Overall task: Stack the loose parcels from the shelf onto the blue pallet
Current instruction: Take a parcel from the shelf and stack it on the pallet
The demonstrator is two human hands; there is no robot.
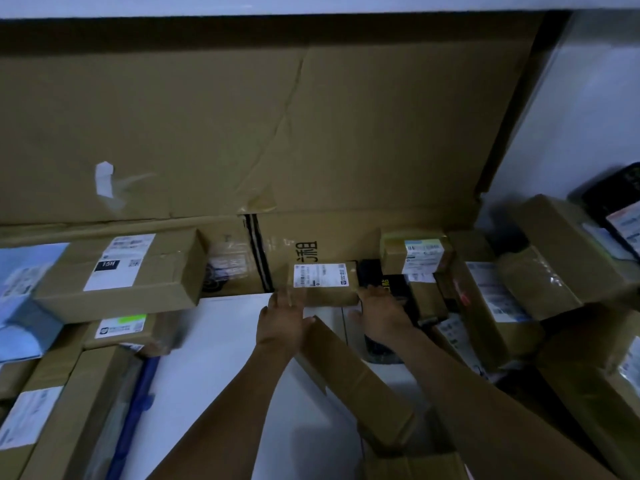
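labelled parcel (325,285) — stiff, probably light, best clamped by its ends; left hand (282,318) and right hand (380,313) flank it, fingers straight, gripping nothing.

A parcel storeroom: labelled cardboard parcels (117,271) crowd together against a big flattened carton (242,126) and white wall (581,109).

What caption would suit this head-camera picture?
Left hand and right hand flank a small labelled parcel among piled boxes, before a flattened carton.

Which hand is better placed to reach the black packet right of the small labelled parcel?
Right. The right hand sits at the right corner of the small labelled parcel, beside the black packet; the left hand is across it.
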